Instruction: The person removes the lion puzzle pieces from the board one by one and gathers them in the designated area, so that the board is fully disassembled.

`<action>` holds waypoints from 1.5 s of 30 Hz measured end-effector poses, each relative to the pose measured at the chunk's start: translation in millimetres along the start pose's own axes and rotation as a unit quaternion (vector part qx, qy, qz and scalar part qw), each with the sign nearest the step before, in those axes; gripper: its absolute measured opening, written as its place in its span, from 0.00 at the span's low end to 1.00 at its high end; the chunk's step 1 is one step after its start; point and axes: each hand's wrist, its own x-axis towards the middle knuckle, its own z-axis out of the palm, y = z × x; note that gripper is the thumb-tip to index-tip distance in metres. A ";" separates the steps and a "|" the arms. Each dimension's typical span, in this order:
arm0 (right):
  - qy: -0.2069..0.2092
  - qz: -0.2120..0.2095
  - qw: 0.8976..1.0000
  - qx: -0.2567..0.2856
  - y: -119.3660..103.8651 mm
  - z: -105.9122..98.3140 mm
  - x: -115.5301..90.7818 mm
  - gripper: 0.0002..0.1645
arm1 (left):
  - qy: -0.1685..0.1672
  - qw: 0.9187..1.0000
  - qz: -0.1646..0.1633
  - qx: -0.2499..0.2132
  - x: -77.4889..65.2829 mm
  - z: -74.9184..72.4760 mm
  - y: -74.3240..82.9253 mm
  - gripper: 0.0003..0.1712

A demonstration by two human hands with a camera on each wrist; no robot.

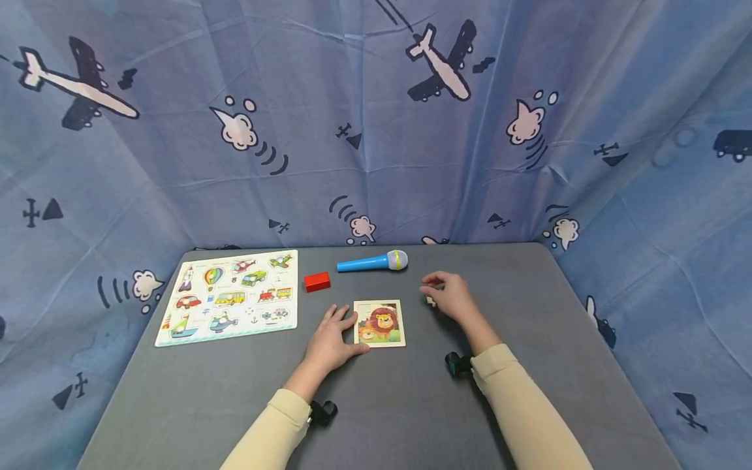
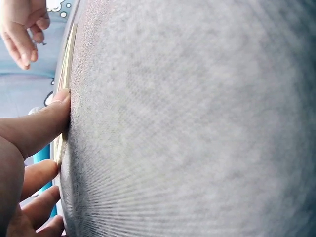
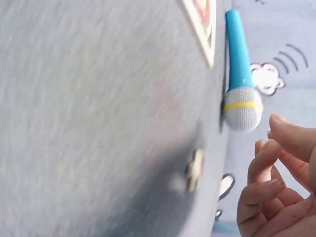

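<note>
Head view shows two pale yellow sleeves (image 1: 267,431) nearest, reaching in over a gray table (image 1: 399,411). Each wrist has a small black camera (image 1: 323,413) on it.

Next come the hands. The left hand (image 1: 329,343) is spread wide, with its thumb well away from its fingers. It touches the edge of a square lion picture (image 1: 378,329), with the thumb at the bottom left corner and a finger on the left side. It has not wrapped around it. The picture lies flat on the table, with a big lion, a little lion and green below them.

The right hand (image 1: 452,297) is up over the table, to the right of the picture. Its fingers are loosely bent, and it has hold of nothing. A small light piece (image 3: 195,170) sits on the table under it, apart from the fingers. The piece is too blurry to say what is on it.

Farther back, a red block (image 1: 317,282) is just beside a big white board (image 1: 201,274) with cars, boats and a balloon on it. A toy microphone (image 1: 364,264) lies behind the lion picture, blue with a gray head and a yellow ring. At the very back hangs a blue curtain (image 1: 305,176) with planes and puffy clouds.
</note>
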 end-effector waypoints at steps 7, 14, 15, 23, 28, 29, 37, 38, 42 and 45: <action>-0.023 -0.007 0.999 0.023 -17.8 8.3 -6.6 0.17 | 0.000 1.000 0.002 0.002 1.0 1.1 -0.6 0.48; -0.031 -0.017 0.998 0.046 -33.3 25.4 -13.6 0.15 | 0.002 1.000 -0.002 0.003 1.5 1.4 -0.9 0.48; -0.036 -0.020 0.998 0.046 -36.1 28.3 -14.6 0.15 | 0.001 1.000 -0.005 0.004 1.5 1.1 -0.8 0.48; -0.062 -0.019 0.997 0.047 -50.9 51.3 -18.7 0.13 | 0.003 1.000 -0.003 0.008 2.4 1.4 1.0 0.48; -0.074 -0.031 0.996 0.033 -54.0 66.2 -16.7 0.10 | 0.003 1.000 -0.004 0.002 1.1 1.6 0.3 0.47; -0.078 -0.031 0.996 0.027 -54.0 69.7 -16.0 0.09 | 0.003 1.000 -0.005 -0.001 0.7 1.2 0.3 0.47; -0.119 0.000 0.993 -0.014 -56.8 89.4 -12.2 0.10 | 0.003 1.000 -0.006 -0.011 0.0 -1.1 -0.4 0.47; -0.121 0.002 0.992 -0.022 -57.5 90.2 -11.8 0.09 | 0.004 1.000 -0.006 -0.012 0.3 -1.1 -0.7 0.47; -0.126 0.009 0.991 -0.051 -59.0 92.0 -9.8 0.06 | 0.004 1.000 -0.004 -0.009 0.9 -0.9 -0.5 0.47; -0.132 0.013 0.989 -0.067 -59.1 92.3 -9.5 0.04 | 0.002 1.000 -0.004 -0.009 0.6 -0.5 0.5 0.47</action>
